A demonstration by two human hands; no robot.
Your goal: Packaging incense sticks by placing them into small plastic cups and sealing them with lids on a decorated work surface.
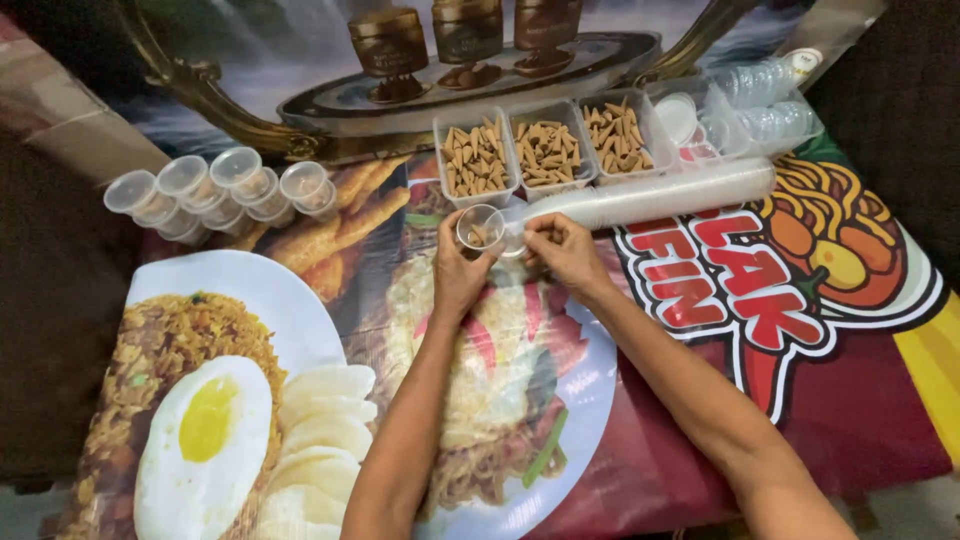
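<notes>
My left hand (458, 272) holds a small clear plastic cup (479, 228) upright; a few brown cone-shaped pieces lie inside it. My right hand (565, 250) is beside the cup, fingers pinched near the open end of a long plastic sleeve of stacked lids (650, 196). Whether it grips a lid I cannot tell. Just beyond my hands stand three clear rectangular tubs (546, 146) filled with the brown cones.
Several lidded small cups (215, 190) are grouped at the far left. Bags of empty cups and lids (760, 100) lie at the far right. A printed banner with food pictures (250, 400) covers the surface. A dark wall edge runs along the right.
</notes>
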